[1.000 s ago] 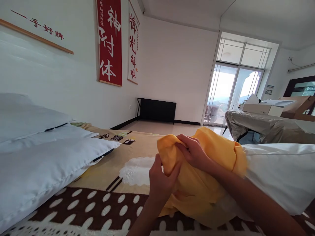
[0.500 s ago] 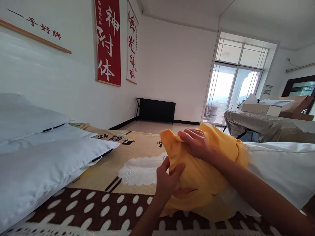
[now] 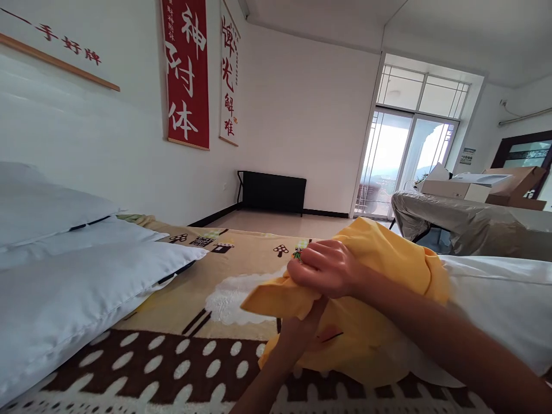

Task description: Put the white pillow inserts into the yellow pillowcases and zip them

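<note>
A yellow pillowcase is pulled over part of a white pillow, whose uncovered end lies to the right. My right hand is closed in a fist round the bunched fabric near the case's open end. A pointed flap of yellow cloth sticks out to the left beneath that fist. My left hand reaches up under the flap, just below the right hand. Its fingers are hidden by the cloth, so their grip does not show. A dark line and an orange patch mark the lower side of the case.
Several white pillows are piled at the left on a patterned blanket in beige and brown. A black folded panel stands by the far wall. At the right, boxes rest on a plastic-covered table.
My right hand has moved down and left and closed on a bunch of pillowcase. The raised yellow edge now folds leftward, and my left fingers have gone under the cloth.
</note>
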Available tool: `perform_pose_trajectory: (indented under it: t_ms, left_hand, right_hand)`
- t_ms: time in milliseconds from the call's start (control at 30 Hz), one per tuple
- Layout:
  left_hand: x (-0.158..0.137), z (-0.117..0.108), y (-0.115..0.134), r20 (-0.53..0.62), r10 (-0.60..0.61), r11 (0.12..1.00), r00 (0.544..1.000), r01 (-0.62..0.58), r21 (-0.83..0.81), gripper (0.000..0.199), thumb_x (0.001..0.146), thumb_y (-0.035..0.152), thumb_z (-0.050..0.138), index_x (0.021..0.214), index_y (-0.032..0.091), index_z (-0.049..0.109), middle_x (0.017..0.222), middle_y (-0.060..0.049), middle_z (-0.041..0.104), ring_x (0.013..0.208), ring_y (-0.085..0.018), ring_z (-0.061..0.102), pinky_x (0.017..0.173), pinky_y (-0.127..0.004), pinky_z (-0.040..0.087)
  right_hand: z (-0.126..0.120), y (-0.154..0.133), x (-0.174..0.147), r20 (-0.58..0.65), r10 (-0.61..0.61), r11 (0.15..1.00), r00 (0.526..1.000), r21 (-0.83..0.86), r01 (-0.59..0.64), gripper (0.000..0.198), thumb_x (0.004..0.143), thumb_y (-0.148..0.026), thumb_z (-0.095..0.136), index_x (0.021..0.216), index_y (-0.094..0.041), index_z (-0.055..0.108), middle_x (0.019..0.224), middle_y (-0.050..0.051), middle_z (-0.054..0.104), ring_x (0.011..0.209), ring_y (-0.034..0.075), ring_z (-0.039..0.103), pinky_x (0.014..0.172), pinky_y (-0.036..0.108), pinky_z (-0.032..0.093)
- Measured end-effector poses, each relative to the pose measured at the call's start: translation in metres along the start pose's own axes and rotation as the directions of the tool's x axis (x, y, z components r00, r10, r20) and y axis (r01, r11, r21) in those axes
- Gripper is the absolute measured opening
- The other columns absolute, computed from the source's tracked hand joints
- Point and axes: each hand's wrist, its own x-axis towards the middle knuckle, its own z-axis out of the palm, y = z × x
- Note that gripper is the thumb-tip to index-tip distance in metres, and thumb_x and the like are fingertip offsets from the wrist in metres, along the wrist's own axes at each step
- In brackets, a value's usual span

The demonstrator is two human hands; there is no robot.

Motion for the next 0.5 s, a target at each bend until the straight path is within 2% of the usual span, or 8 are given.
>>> perform_pose_trajectory:
  t_ms: [100, 167, 200, 267, 333, 367, 433, 500]
  left_hand:
    - [0.009, -0.018, 0.017, 0.176, -0.018, 1.000, 0.984, 0.016, 0.014, 0.032, 0.077, 0.045, 0.061, 0.078, 0.015, 0.070, 0.073, -0.006, 0.069, 0.076, -0.024, 0.064, 0.067, -0.033, 0.052]
    - [0.016, -0.034, 0.031, 0.327, -0.037, 0.998, 0.944, 0.016, 0.067, 0.032, 0.080, 0.044, 0.059, 0.070, 0.015, 0.068, 0.071, -0.005, 0.068, 0.073, -0.022, 0.063, 0.065, -0.031, 0.051]
    - [0.018, -0.042, 0.038, 0.348, -0.041, 0.996, 0.937, 0.010, 0.090, 0.030, 0.079, 0.043, 0.059, 0.072, 0.015, 0.067, 0.073, -0.005, 0.069, 0.074, -0.022, 0.063, 0.066, -0.030, 0.051]
    - [0.019, -0.053, 0.050, 0.246, -0.025, 0.996, 0.969, 0.003, 0.090, 0.028, 0.074, 0.041, 0.065, 0.083, 0.015, 0.067, 0.082, -0.005, 0.071, 0.081, -0.023, 0.064, 0.070, -0.031, 0.052]
    - [0.016, -0.058, 0.058, 0.049, -0.036, 0.999, 0.998, 0.035, 0.024, 0.041, 0.064, 0.040, 0.072, 0.097, 0.017, 0.064, 0.093, -0.005, 0.070, 0.088, -0.025, 0.064, 0.071, -0.031, 0.053]
    - [0.013, -0.059, 0.061, -0.030, -0.074, 0.997, 0.997, 0.074, -0.010, 0.047, 0.061, 0.040, 0.074, 0.100, 0.017, 0.062, 0.095, -0.006, 0.070, 0.089, -0.026, 0.064, 0.071, -0.032, 0.054]
    - [0.008, -0.058, 0.062, -0.113, -0.159, 0.987, 0.981, 0.156, -0.037, 0.046, 0.060, 0.044, 0.073, 0.096, 0.017, 0.064, 0.093, -0.006, 0.070, 0.088, -0.027, 0.065, 0.070, -0.034, 0.055]
    - [0.006, -0.056, 0.059, -0.143, -0.193, 0.981, 0.971, 0.192, -0.019, 0.041, 0.060, 0.048, 0.072, 0.086, 0.017, 0.065, 0.086, -0.007, 0.070, 0.085, -0.028, 0.065, 0.069, -0.035, 0.055]
  right_hand:
    - [0.000, 0.020, -0.006, 0.136, 0.098, 0.995, 0.986, -0.044, -0.093, 0.017, 0.090, -0.015, 0.041, 0.083, -0.022, 0.054, 0.060, -0.004, 0.039, 0.054, 0.010, 0.031, 0.050, 0.028, 0.020]
    - [-0.001, 0.029, -0.007, 0.183, 0.194, 0.981, 0.964, -0.011, -0.195, 0.020, 0.091, -0.015, 0.038, 0.081, -0.021, 0.053, 0.059, -0.004, 0.039, 0.053, 0.010, 0.029, 0.050, 0.027, 0.019]
    - [-0.001, 0.030, -0.006, 0.200, 0.230, 0.970, 0.952, 0.029, -0.240, 0.020, 0.091, -0.015, 0.036, 0.080, -0.021, 0.053, 0.059, -0.004, 0.040, 0.052, 0.010, 0.029, 0.050, 0.026, 0.020]
    - [-0.001, 0.027, -0.002, 0.243, 0.245, 0.949, 0.939, 0.136, -0.283, 0.021, 0.092, -0.016, 0.036, 0.081, -0.020, 0.053, 0.061, -0.004, 0.044, 0.054, 0.010, 0.032, 0.052, 0.025, 0.024]
    - [0.001, 0.017, 0.003, 0.283, 0.193, 0.941, 0.939, 0.218, -0.259, 0.020, 0.094, -0.019, 0.035, 0.084, -0.020, 0.053, 0.064, -0.003, 0.048, 0.057, 0.010, 0.036, 0.055, 0.024, 0.027]
    - [0.002, 0.010, 0.006, 0.300, 0.155, 0.945, 0.941, 0.231, -0.229, 0.019, 0.094, -0.019, 0.036, 0.086, -0.021, 0.053, 0.064, -0.003, 0.049, 0.058, 0.010, 0.037, 0.057, 0.024, 0.028]
    - [0.007, -0.002, 0.009, 0.333, 0.090, 0.964, 0.939, 0.208, -0.166, 0.019, 0.093, -0.016, 0.035, 0.088, -0.022, 0.053, 0.064, -0.004, 0.049, 0.056, 0.011, 0.036, 0.059, 0.025, 0.028]
    - [0.012, -0.011, 0.010, 0.373, 0.048, 0.977, 0.927, 0.174, -0.120, 0.021, 0.092, -0.013, 0.035, 0.090, -0.022, 0.053, 0.064, -0.004, 0.049, 0.054, 0.011, 0.033, 0.059, 0.026, 0.027]
